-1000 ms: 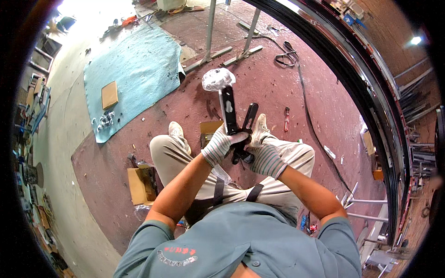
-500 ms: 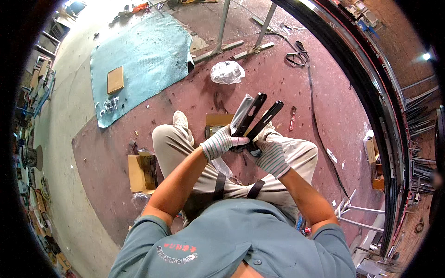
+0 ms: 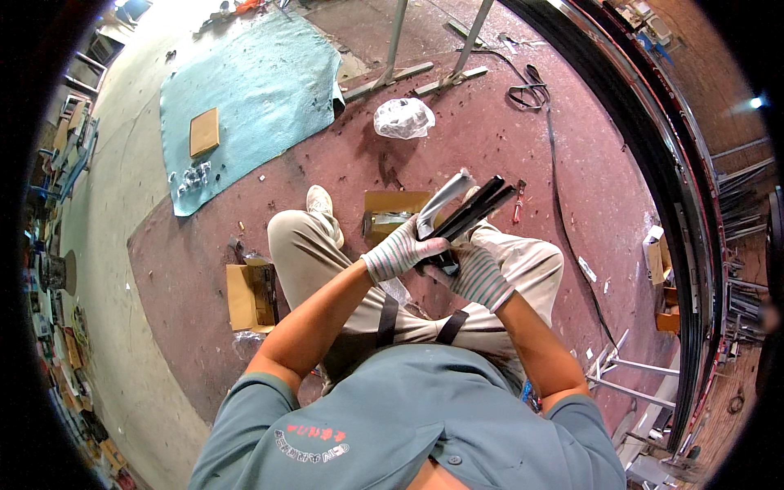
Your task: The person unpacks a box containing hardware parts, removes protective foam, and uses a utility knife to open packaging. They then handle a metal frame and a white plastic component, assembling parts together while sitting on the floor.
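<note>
Two long black bars (image 3: pixel 482 202) lie close together between my hands, over my crossed legs, with their far ends pointing up to the right. My left hand (image 3: pixel 402 251), in a striped knit glove, is closed round their near part and round a crumpled clear-grey plastic sleeve (image 3: pixel 441 199) beside them. Its thumb presses across the top. From the right, my gloved right hand (image 3: pixel 480 276) grips the bars' near ends, its fingertips partly hidden beneath them. Just beyond my hands stands an open cardboard box (image 3: pixel 398 202) with packed pieces inside.
Another open cardboard box (image 3: pixel 249 298) sits by my left knee. A white plastic bag (image 3: pixel 404 118) and a red-handled tool (image 3: pixel 519 201) lie ahead. A flat brown box (image 3: pixel 204 132) rests on a blue mat (image 3: pixel 253 82). A black strap (image 3: pixel 552 180) trails along the right.
The black bars have come together and turned, tilting farther right; the slots in their faces no longer show. The plastic sleeve now stands apart from them at its far end.
</note>
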Available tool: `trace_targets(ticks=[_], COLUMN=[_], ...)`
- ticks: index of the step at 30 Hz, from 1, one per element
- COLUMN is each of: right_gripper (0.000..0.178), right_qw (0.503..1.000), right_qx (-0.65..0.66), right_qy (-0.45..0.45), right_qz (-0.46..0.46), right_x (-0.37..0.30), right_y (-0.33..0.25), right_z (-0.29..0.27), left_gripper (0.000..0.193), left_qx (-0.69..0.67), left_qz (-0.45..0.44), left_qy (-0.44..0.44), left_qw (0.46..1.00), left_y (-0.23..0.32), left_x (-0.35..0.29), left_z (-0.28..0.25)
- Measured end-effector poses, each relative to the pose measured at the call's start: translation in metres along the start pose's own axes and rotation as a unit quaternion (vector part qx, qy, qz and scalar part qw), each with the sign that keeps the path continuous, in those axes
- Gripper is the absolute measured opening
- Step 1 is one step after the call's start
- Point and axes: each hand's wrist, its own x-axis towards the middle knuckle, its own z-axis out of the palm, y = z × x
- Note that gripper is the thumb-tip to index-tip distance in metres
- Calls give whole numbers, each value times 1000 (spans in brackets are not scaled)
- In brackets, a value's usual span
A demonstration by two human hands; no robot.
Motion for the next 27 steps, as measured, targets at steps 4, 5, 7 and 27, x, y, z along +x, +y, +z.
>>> trace_targets(ticks=[4,5,7,27], right_gripper=[43,44,45,88], right_qw=[998,997,998,761], right_qx=[-39,-40,-52,629], right_qy=[-31,-34,-22,159], right_qz=[-38,-54,-37,20], right_x=[4,6,8,-36], right_y=[-4,-7,-8,7], right_z=[-5,-7,-8,-71], left_gripper=[50,49,47,84], left_qx=[-7,-17,-40,372], left_qz=[27,19,2,132], left_qy=[52,57,64,82], left_qw=[998,998,997,915], left_y=[9,7,5,23], left_x=[-3,-4,-3,-19], left_z=[11,10,11,7])
